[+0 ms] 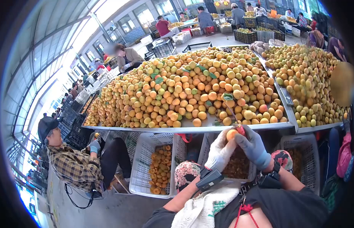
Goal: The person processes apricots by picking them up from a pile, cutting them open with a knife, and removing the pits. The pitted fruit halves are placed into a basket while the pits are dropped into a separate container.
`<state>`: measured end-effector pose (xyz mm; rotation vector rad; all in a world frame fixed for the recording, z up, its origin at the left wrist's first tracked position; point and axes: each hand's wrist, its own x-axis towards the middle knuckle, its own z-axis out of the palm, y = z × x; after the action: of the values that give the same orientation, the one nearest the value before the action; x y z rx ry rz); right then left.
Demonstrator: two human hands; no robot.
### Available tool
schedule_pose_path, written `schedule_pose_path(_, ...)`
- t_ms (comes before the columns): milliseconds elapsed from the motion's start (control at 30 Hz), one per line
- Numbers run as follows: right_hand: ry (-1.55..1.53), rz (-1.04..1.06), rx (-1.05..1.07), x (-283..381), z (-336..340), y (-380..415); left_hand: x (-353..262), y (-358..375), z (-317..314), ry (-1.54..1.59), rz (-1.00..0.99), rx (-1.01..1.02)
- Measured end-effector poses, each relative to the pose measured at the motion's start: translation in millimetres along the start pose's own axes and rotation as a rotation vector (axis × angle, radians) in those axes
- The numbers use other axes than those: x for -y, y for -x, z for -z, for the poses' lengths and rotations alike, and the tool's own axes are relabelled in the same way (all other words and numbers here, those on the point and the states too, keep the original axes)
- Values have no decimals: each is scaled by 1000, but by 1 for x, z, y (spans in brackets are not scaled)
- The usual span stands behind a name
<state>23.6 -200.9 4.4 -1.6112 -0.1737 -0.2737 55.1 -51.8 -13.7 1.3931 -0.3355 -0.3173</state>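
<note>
My left hand point(219, 152), in a white glove, grips an orange apricot point(231, 135) between its fingers. Close against it, my right hand point(255, 146) in a grey-blue glove is closed around a small red-handled tool point(241, 130); its working end is hard to make out. Both hands meet just in front of the table's metal edge point(207, 129). Beyond them rises a large heap of whole apricots point(184, 87) with a few green leaves. Below my hands, a white crate point(243, 175) between my knees contains opened apricot pieces, partly hidden by my hands.
Left of my knees stands another white crate point(137, 167) with apricot halves. A person in a plaid shirt point(74, 163) sits at the left. A second apricot heap point(302, 79) lies beyond a metal divider point(277, 85). Another crate point(310, 146) is at right.
</note>
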Motion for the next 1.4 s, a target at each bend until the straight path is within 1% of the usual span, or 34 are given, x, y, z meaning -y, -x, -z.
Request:
schedule_pose_path(33,5,9,4,1,3,0,-6,5,1,2,-11,-2)
schedule_pose_path(100,-18,-114,108,1,6,-3,-21,14,1,-421,-248,-25)
schedule_pose_path(167,-61,-100,126,7,0,-2,-12,16,6,-477,-269,7)
schedule_pose_path(233,-169,-186,150,-1,-4,-5,0,13,6,-411,-458,-18)
schedule_pose_path(267,-171,-187,160,-1,-6,-6,3,16,6,-359,-388,-12)
schedule_pose_path(300,-222,-230,144,-2,-8,-6,8,16,5,-360,-381,-23)
schedule_pose_path(367,-271,-275,128,-8,-10,-7,18,11,-1,27,-202,-39)
schedule_pose_path(433,-103,-203,15,-25,-14,-6,23,8,-2,112,-136,-59)
schedule_pose_path(500,-98,-180,-51,-36,-18,-7,30,3,-6,235,-35,-153)
schedule_pose_path(533,-40,-186,-66,-32,-20,-7,29,0,-2,178,-74,-166)
schedule_pose_path(567,-65,-147,-109,-40,-24,-9,39,-6,1,321,-75,-193)
schedule_pose_path(600,20,-74,-123,-38,-25,-6,34,-6,2,139,-139,-204)
schedule_pose_path(633,98,-80,-120,-39,-24,-5,36,-11,0,197,-104,-245)
schedule_pose_path(667,111,1,-100,-36,-24,-5,50,-16,7,470,-39,-173)
schedule_pose_path(700,42,32,-74,-39,-28,-2,26,-10,-5,618,183,-286)
schedule_pose_path(733,25,27,-53,-43,-30,-2,8,-7,-11,663,443,-324)
schedule_pose_path(767,-59,10,-48,-36,-28,-1,21,-12,6,624,485,-251)
schedule_pose_path(800,-131,-56,-67,-33,-24,-2,29,-15,27,824,500,14)
schedule_pose_path(833,-214,-116,-79,-33,-22,-1,16,-11,20,773,468,-67)
schedule_pose_path(867,-214,-118,-82,-36,-18,3,2,-7,7,732,431,-198)
schedule_pose_path(900,-75,-73,-97,-37,-14,8,-7,-5,-7,680,378,-334)
schedule_pose_path(933,43,1,-94,-35,-14,5,16,-11,0,682,194,-79)
schedule_pose_path(967,26,-84,-49,-31,-13,8,31,-17,19,627,-14,163)
schedule_pose_path(1000,5,-57,-91,-32,-17,7,23,-5,15,924,171,135)
schedule_pose_path(1033,-155,-15,-102,-47,-21,0,21,1,4,652,150,-107)
schedule_pose_path(1067,-136,-66,-80,-57,-14,-2,26,4,16,634,260,6)
schedule_pose_path(1100,-136,-95,-80,-44,-11,-5,30,5,28,625,391,128)
schedule_pose_path(1133,13,20,-69,-38,-7,-7,24,6,31,528,335,139)
schedule_pose_path(1233,47,18,50,-15,-11,-4,16,7,28,337,170,173)
schedule_pose_path(1267,42,25,53,-13,-6,0,17,10,24,301,189,152)
schedule_pose_path(1300,20,-32,110,-8,-4,1,11,13,23,302,184,151)
schedule_pose_path(1333,1,-91,167,-4,-2,1,5,16,22,226,227,157)
schedule_pose_path(1367,3,-89,167,-2,0,1,0,19,20,149,273,165)
schedule_pose_path(1400,38,-96,197,-1,2,1,-8,22,13,75,250,141)
